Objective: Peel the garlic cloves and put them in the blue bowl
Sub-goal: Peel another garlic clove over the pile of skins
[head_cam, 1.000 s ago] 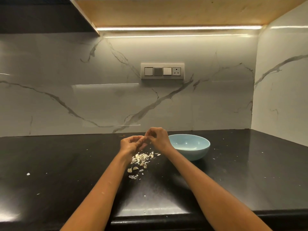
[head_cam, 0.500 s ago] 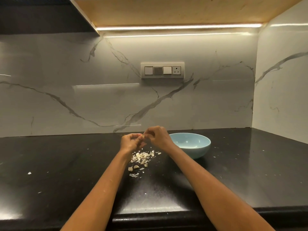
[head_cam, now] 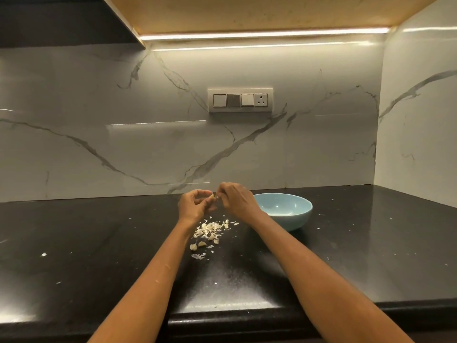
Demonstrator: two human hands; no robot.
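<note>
A small pale garlic clove (head_cam: 212,196) sits between my two hands, held above the black counter. My left hand (head_cam: 194,206) grips it with curled fingers. My right hand (head_cam: 235,199) pinches at its top end with fingertips. Below the hands lies a heap of garlic cloves and loose skins (head_cam: 210,231). The blue bowl (head_cam: 284,210) stands just right of my right hand, and what shows of its inside looks empty.
The black counter (head_cam: 99,243) carries scattered white skin flecks. A marble backsplash with a switch panel (head_cam: 240,100) rises behind, and a marble side wall (head_cam: 418,144) closes the right. The counter's front edge runs under my forearms.
Both hands stay together over the heap, with small finger movements at the clove. The camera has tilted slightly.
</note>
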